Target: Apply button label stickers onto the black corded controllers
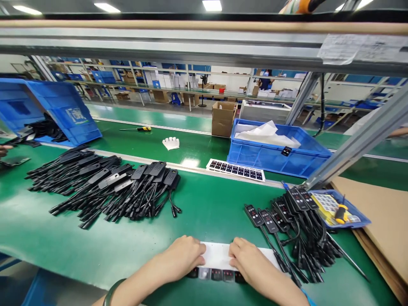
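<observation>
My left hand (186,257) and my right hand (248,260) are closed on a white sticker sheet (216,254) low over the green table. Along the sheet's near edge runs a row of black stickers (216,275) with red marks, partly hidden by my hands. To the right of my right hand lies a heap of black controllers with cables (296,212), their faces showing buttons and red marks. Further left is a larger heap of black cabled controllers (127,182). Another sticker sheet (236,170) lies beyond, by the metal rail.
A blue crate (270,155) holding white paper stands at the back right, with a cardboard box (222,119) behind. A small blue tray (353,223) holds a yellow-handled tool. A white glove (171,143) and screwdriver (140,128) lie beyond the rail. Another person's hand (4,151) shows far left.
</observation>
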`<control>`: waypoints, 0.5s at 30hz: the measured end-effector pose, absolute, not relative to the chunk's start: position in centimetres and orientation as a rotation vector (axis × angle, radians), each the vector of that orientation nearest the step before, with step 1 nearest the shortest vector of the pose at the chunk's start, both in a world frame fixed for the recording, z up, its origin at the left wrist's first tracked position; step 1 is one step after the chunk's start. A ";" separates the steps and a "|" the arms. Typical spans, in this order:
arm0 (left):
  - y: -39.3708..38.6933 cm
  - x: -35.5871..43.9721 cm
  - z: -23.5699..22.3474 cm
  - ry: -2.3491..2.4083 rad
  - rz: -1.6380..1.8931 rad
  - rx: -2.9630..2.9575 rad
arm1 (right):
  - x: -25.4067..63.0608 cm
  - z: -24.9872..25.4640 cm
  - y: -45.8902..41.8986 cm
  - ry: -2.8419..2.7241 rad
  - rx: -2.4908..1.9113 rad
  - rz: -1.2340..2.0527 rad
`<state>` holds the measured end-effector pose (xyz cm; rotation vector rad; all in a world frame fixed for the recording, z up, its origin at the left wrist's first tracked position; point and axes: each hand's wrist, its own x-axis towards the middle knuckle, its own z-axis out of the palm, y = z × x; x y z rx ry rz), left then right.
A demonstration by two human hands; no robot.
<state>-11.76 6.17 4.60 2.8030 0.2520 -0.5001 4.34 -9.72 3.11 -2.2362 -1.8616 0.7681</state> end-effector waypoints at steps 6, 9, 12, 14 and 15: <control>6.5 -12.0 4.6 0.316 -0.495 2.789 | 6.3 2.9 -11.5 -1.936 -2.229 0.667; 7.1 -12.1 4.4 0.321 -0.488 2.754 | 6.4 2.3 -11.7 -1.868 -2.339 0.608; 8.5 -13.2 4.2 0.280 -0.375 2.517 | 7.4 2.9 -12.5 -1.778 -2.150 0.787; 9.6 -14.6 4.1 0.258 -0.285 2.330 | 8.4 3.6 -13.7 -1.727 -2.059 0.867; 10.2 -15.5 4.0 0.256 -0.239 2.287 | 8.9 4.0 -14.4 -1.712 -2.069 0.872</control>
